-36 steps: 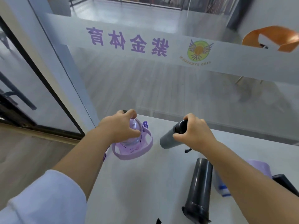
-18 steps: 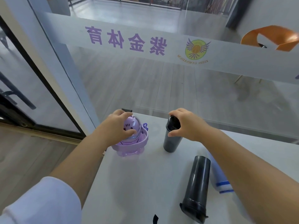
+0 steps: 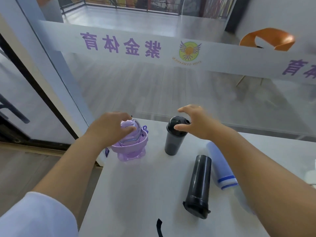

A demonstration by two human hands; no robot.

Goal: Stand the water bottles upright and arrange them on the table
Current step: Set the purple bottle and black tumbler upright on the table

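Observation:
A purple bottle (image 3: pixel 130 148) with a clear dome lid stands upright near the far left corner of the white table (image 3: pixel 136 194). My left hand (image 3: pixel 109 128) rests over its lid, thumb and fingers closed around the dome. To its right a dark grey bottle (image 3: pixel 173 142) with a black cap stands upright. My right hand (image 3: pixel 196 124) hovers just right of that cap, fingers spread, holding nothing. Nearer to me a black bottle (image 3: pixel 199 183) lies on its side. A white bottle with blue stripes (image 3: pixel 220 166) lies beside it, partly hidden by my right forearm.
A glass wall (image 3: pixel 153 79) with a frosted band runs right behind the table's far edge. The table's left edge drops to the wooden floor (image 3: pixel 34 168). A black strap (image 3: pixel 159 226) lies at the near edge. An orange chair (image 3: pixel 266 38) stands beyond the glass.
Both bottles went from tilted in my hands to standing upright on the table. My right hand has let go of the dark grey bottle and spread its fingers.

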